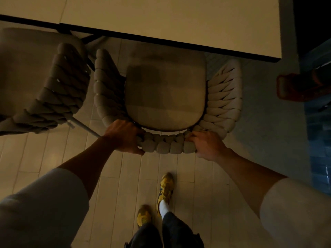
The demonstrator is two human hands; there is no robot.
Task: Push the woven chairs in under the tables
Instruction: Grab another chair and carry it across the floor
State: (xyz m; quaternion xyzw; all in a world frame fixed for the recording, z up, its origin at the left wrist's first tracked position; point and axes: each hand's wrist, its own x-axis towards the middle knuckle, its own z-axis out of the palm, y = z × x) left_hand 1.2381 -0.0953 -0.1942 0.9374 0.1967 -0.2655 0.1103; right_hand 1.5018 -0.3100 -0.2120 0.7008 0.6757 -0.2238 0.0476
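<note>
A woven chair (223, 97) with a beige seat cushion (164, 90) stands right below me, its front edge just under the edge of the pale table (161, 17). My left hand (123, 136) grips the left end of the woven backrest top. My right hand (206, 145) grips its right end. A second woven chair (59, 90) stands to the left, its seat partly under the neighbouring table (30, 8).
Pale floor planks (53, 154) lie underfoot, with my feet in yellow shoes (165, 187) behind the chair. At the right, a red-rimmed object (295, 86) sits by a blue tiled area (318, 140).
</note>
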